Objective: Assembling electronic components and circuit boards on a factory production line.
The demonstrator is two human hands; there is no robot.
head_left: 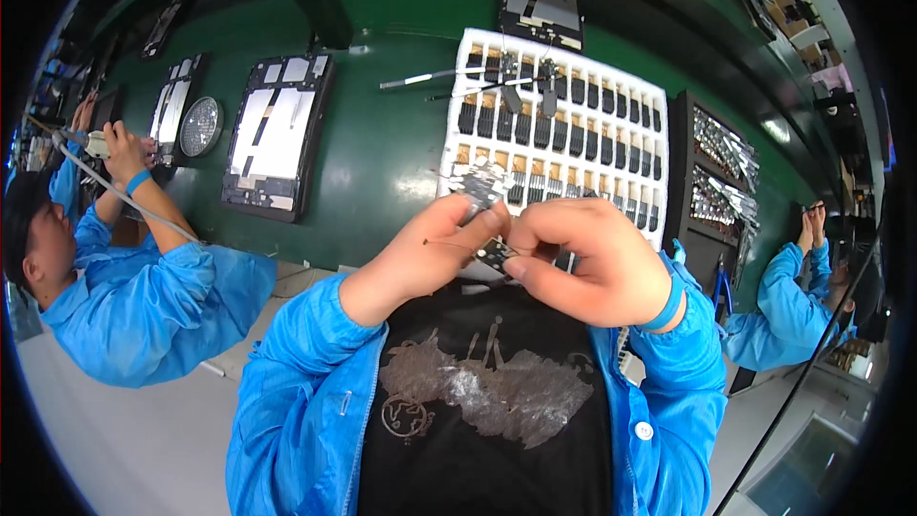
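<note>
1. Our left grip (425,244) is closed around a stack of small flat parts (480,182), silver-grey with white tabs; the stack juts out beyond the thumb, on the side away from our body.
2. Our right grip (602,258) is pinched, thumb against curled fingers, on the right edge of a small dark piece (495,253).
3. That piece lies between our two hands, just below the left thumb and nearer our chest than the stack; fingers hide part of it.
4. Just beyond our hands we see a white foam tray (482,41), its rows of slots filled with dark parts.
5. Across the tray's upper left lie two slim cable-like pieces (406,81).
6. Right of the tray stands a dark bin (680,172) of silvery strips; to the left, on the green surface (382,153), lies an opened flat device (277,134).
7. Farther out, co-workers in blue sit on either side of us.
</note>
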